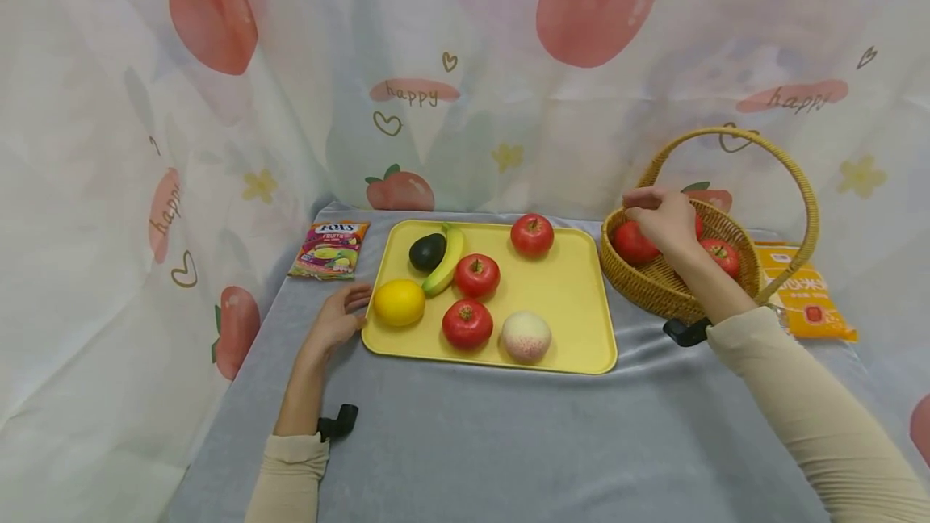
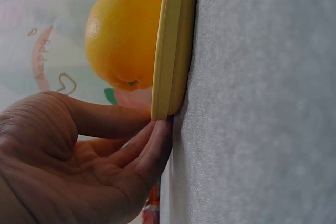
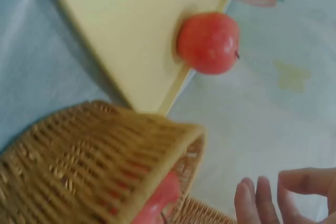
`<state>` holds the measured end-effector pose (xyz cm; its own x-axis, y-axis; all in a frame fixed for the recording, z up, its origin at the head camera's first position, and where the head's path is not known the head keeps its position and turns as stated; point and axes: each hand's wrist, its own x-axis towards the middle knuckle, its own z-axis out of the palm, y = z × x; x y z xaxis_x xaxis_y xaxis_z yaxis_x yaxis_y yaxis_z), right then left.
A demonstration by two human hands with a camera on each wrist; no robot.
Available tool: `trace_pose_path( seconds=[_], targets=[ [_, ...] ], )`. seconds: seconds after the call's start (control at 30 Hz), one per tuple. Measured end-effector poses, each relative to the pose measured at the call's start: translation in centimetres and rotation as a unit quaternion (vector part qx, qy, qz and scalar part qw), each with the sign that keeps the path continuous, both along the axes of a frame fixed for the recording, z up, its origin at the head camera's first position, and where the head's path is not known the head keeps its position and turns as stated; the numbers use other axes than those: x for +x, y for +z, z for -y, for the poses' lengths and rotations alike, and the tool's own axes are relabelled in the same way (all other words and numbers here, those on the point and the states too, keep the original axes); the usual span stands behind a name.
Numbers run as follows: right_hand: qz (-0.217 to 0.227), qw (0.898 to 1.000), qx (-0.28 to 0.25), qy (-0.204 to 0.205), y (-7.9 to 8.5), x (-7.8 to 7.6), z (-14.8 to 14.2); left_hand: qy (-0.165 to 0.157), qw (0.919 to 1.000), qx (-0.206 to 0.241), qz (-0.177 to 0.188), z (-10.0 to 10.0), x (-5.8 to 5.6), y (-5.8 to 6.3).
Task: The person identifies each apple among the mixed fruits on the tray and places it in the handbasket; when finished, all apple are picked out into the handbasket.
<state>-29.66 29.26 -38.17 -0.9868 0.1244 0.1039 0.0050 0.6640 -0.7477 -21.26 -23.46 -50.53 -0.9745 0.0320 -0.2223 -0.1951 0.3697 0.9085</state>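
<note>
My left hand [image 1: 340,317] touches the left rim of the yellow tray [image 1: 574,285], its thumb and fingertips spread along the edge in the head view. Just inside that rim lies an orange [image 1: 399,303], large in the left wrist view. The right hand [image 1: 664,220] is above the wicker basket [image 1: 639,289], holding nothing, its fingers loosely bent and apart from the thumb [image 3: 307,180]. Red apples [image 1: 634,244] lie in the basket, partly hidden by the hand and forearm. A lone apple [image 1: 532,236] sits at the tray's back edge.
The tray also bears an avocado [image 1: 427,253], a banana [image 1: 446,261], two more apples [image 1: 467,324] and a peach [image 1: 526,337]. A candy bag [image 1: 330,250] lies to the left, an orange packet [image 1: 810,297] behind the basket. The tall basket handle [image 1: 806,200] arches beside the right arm.
</note>
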Motion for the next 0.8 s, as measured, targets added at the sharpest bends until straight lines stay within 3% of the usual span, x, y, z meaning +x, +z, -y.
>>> trace_pose_path(
  seconds=[0.37, 0.8],
  targets=[
    [0.049, 0.995, -0.059, 0.059, -1.2, -0.7, 3.6, 0.002, 1.0, -0.005, 0.002, -0.1, 0.0, -0.1],
    [0.103, 0.979, -0.133, 0.119, -3.2, -2.4, 7.3, 0.004, 1.0, -0.006, -0.005, 0.0, -0.1, -0.3]
  ],
)
